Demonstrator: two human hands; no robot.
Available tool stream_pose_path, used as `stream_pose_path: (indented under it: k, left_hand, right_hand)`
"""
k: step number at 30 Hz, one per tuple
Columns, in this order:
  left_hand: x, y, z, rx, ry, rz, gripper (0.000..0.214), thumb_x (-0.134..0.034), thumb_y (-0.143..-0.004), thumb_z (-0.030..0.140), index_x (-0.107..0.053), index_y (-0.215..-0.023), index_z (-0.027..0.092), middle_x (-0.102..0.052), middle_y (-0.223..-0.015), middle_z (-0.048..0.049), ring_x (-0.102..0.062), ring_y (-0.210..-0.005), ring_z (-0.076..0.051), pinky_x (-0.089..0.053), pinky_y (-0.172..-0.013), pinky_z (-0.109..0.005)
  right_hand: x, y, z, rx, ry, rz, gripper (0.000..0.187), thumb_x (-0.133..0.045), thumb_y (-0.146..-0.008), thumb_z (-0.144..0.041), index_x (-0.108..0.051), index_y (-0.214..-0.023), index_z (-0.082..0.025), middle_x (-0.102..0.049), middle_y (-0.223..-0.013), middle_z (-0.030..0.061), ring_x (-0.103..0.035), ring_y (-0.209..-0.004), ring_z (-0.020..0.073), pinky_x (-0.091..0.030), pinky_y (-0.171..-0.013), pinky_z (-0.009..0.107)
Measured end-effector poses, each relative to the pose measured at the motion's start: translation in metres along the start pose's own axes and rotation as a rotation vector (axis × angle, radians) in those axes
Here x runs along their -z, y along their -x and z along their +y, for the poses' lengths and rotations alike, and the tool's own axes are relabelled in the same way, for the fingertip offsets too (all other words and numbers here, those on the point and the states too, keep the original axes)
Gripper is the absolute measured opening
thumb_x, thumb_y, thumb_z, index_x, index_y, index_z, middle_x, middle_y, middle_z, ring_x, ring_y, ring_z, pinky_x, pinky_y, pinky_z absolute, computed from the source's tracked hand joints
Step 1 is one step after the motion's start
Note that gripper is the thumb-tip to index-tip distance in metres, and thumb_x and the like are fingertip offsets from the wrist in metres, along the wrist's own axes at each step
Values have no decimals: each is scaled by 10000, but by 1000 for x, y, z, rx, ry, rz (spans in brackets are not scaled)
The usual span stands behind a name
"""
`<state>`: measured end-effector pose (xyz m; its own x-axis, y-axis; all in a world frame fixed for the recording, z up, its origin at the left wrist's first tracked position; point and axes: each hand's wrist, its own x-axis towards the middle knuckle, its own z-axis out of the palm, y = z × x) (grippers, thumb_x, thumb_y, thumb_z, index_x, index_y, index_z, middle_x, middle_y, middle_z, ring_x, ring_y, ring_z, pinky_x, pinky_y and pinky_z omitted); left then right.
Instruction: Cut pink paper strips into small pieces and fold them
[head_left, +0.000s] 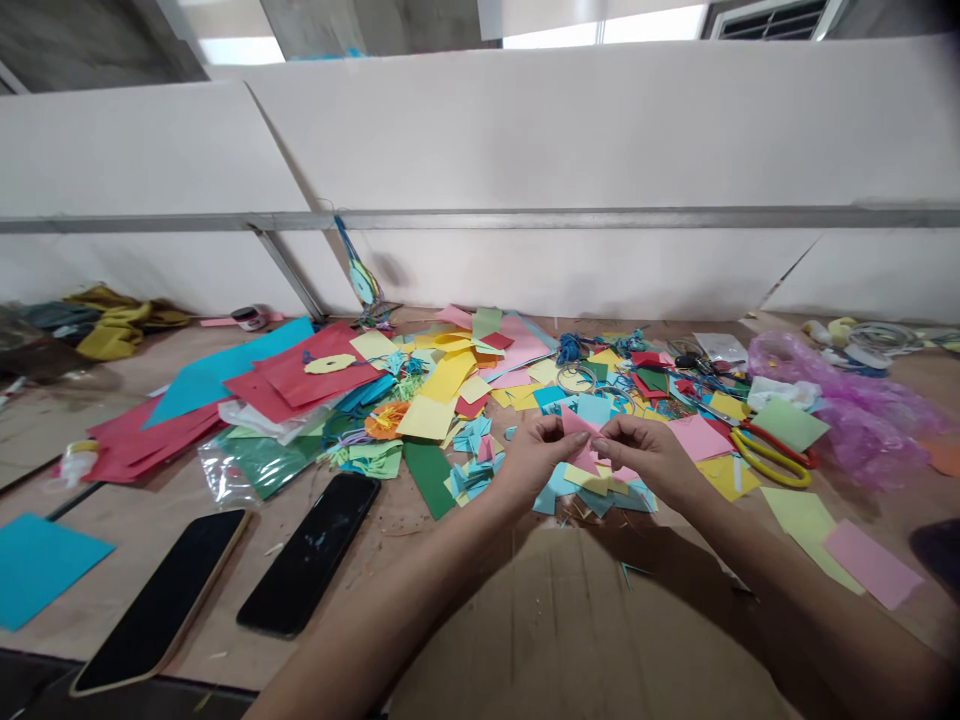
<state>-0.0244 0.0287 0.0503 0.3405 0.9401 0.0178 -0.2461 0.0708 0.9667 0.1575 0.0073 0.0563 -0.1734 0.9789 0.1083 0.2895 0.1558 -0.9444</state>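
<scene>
Between my two hands is a small piece of pink paper [576, 425], held up over the pile. My left hand [536, 458] pinches its left side with thumb and forefinger. On the other side, my right hand [643, 452] grips the paper's right edge, fingertips close to those of the left. The paper looks folded or creased, though fingers cover part of it. Light blue paper pieces [555, 490] and pale yellow pieces [589, 480] lie just under my hands. A brown cardboard sheet [577, 620] is spread below my forearms.
Yellow-handled scissors [772, 460] lie at right, near a purple plastic bag [862, 400]. Two phones, one black [311, 555] and one with a tan edge [165, 600], rest at left. Red sheets [315, 375] and a clear plastic bag [232, 470] sit beyond. A white panel [525, 140] stands behind.
</scene>
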Motion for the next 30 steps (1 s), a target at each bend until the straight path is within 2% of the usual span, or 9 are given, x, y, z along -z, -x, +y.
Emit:
stream_pose_path:
  k: [5,7,11,14,16,20,23,25,30]
  left_hand:
    - [1,-2,-1,17,-24,0,451,-850,-589,537,-656,-702,146,-571,-614,14,-502,-587,-100,-396,-574,-242]
    - [2,-4,-2,10,-41,-1,464,-850,-579,548,-624,-654,150,-542,-583,23,-484,-565,-94,-384,-558,-238]
    - [4,-5,-3,-16,-64,33,467,-843,-590,545,-589,-604,153,-511,-558,28,-461,-550,-90,-358,-544,-238]
    - [5,-5,-3,-2,-70,37,436,-832,-618,531,-636,-651,143,-540,-587,16,-470,-569,-94,-369,-563,-243]
    - [5,-4,-2,32,-49,30,411,-827,-631,511,-668,-707,139,-570,-623,7,-488,-589,-98,-390,-585,-246]
    - [4,-2,2,117,31,4,319,-813,-632,395,-699,-787,141,-646,-739,-23,-558,-665,-118,-446,-653,-259]
    - [6,-2,7,126,19,-54,321,-795,-612,280,-737,-895,139,-707,-889,-63,-603,-749,-139,-463,-699,-267]
    - [8,-2,10,117,-14,-81,357,-795,-618,267,-745,-946,137,-720,-926,-77,-613,-771,-145,-467,-719,-273]
    - [11,-3,13,117,-69,-103,398,-832,-617,318,-738,-958,136,-728,-932,-88,-623,-752,-149,-455,-674,-264]
  right_hand:
    - [0,1,1,31,14,68,380,-727,-785,-553,-638,-694,-195,-612,-657,8,-540,-607,149,-429,-553,276]
    - [0,1,1,81,36,92,315,-725,-805,-507,-667,-773,-199,-646,-718,19,-566,-635,155,-445,-562,275]
    - [3,2,-4,282,134,90,221,-702,-855,-335,-692,-1061,-256,-691,-1019,51,-645,-814,181,-518,-648,287]
    - [5,2,-6,452,241,18,169,-675,-875,-242,-728,-1032,-280,-669,-1078,63,-649,-1006,219,-557,-738,306]
    - [5,1,-5,518,294,5,173,-677,-875,-209,-741,-1017,-282,-656,-1070,68,-647,-1023,221,-569,-756,312]
    - [8,0,-2,571,357,34,145,-683,-875,-193,-746,-977,-275,-652,-1014,59,-656,-956,210,-580,-808,349]
    - [12,0,-2,536,355,42,121,-680,-874,-211,-748,-951,-274,-634,-1020,68,-648,-974,224,-591,-687,309]
    - [14,0,-3,517,348,33,115,-686,-869,-224,-750,-949,-275,-618,-1040,75,-642,-991,230,-585,-631,285]
    - [16,-1,-4,555,381,13,111,-683,-883,-253,-758,-959,-279,-615,-1051,72,-643,-990,225,-588,-807,360]
